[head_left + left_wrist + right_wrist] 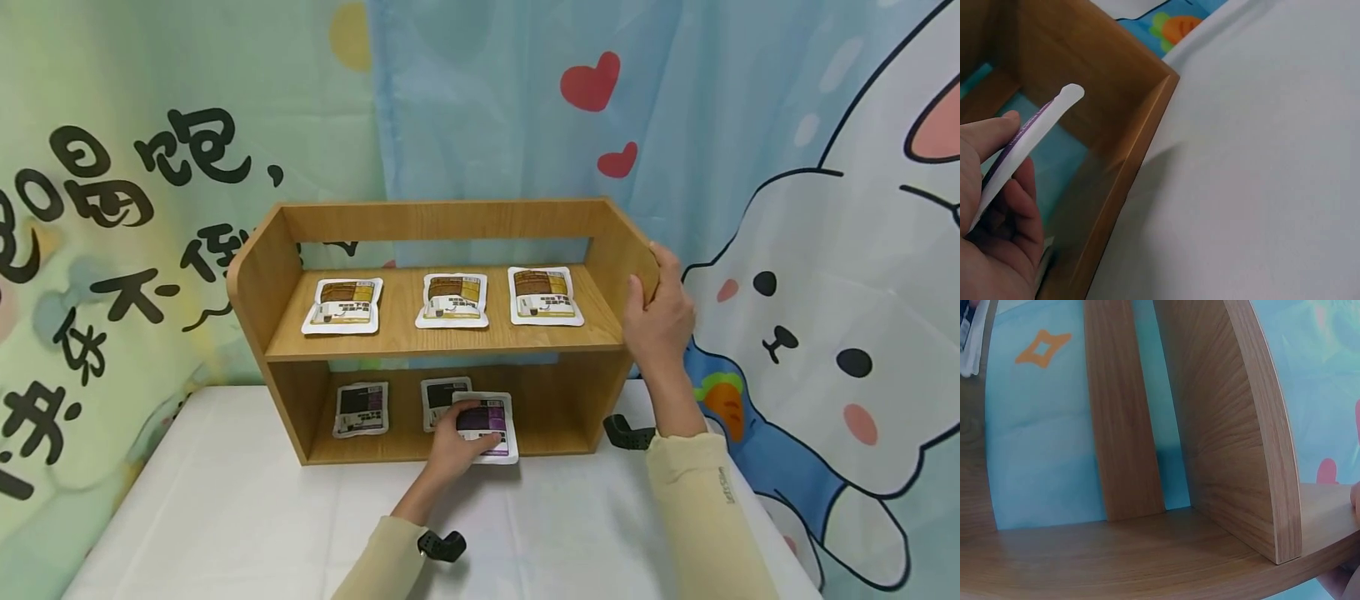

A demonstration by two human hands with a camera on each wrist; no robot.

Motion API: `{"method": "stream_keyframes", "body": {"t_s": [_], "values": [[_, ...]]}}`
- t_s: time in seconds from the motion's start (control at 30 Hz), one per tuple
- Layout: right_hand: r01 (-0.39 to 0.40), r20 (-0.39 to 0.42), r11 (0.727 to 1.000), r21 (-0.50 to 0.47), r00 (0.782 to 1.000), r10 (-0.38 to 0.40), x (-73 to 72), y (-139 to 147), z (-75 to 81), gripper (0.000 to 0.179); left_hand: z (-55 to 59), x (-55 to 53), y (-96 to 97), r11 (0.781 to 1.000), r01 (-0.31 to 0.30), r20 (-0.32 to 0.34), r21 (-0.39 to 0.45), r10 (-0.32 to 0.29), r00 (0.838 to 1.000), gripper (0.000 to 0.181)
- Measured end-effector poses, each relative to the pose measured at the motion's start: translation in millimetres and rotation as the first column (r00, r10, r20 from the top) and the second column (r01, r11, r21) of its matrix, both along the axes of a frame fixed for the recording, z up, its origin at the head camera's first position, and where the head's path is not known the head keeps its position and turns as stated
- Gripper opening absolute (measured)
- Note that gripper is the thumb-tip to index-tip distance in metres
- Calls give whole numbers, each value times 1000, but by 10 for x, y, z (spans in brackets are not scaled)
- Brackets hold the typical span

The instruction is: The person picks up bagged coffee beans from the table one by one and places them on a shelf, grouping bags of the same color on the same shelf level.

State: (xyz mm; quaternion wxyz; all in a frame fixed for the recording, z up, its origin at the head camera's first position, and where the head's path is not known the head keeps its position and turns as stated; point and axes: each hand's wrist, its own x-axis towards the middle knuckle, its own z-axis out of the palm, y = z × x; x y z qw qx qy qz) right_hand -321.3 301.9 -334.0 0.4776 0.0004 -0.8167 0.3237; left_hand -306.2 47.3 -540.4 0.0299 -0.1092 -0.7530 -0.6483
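My left hand [448,447] pinches a white sachet with a purple label [501,422] between thumb and fingers, at the front of the lower tier of a wooden shelf [442,219]. In the left wrist view the sachet [1047,122] appears nearly edge-on, tilted, its far end free of the fingers. My right hand [662,321] grips the shelf's right side panel near its upper edge; only a bit of it shows in the right wrist view. Behind the held sachet lies another dark-labelled sachet [437,396], partly hidden, and a similar sachet [362,410] lies to its left.
On the upper tier, three brown-and-yellow sachets lie in a row: left sachet [345,305], middle sachet [452,301], right sachet [543,295]. The shelf stands on a white-covered table [240,517]. Printed curtains [480,100] hang behind and beside it.
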Motion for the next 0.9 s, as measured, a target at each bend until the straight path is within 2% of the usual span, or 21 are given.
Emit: {"method": "stream_keyframes", "body": {"t_s": [0.3,0.53,0.77,0.9], "values": [[7,-9,1000,0,1000,-7,-48,-45,6,43,20,-211,258,998,6,-29,-58,-7,1000,59],[-43,5,999,20,999,43,-117,-141,22,43,23,-359,329,997,-18,-50,-72,14,999,59],[-3,22,1000,0,1000,3,-6,-26,-46,44,-81,-400,556,996,25,-16,-85,-26,1000,59],[-6,8,1000,-3,1000,6,22,-2,-6,44,-56,-468,658,997,25,-6,-73,-26,1000,61]]}}
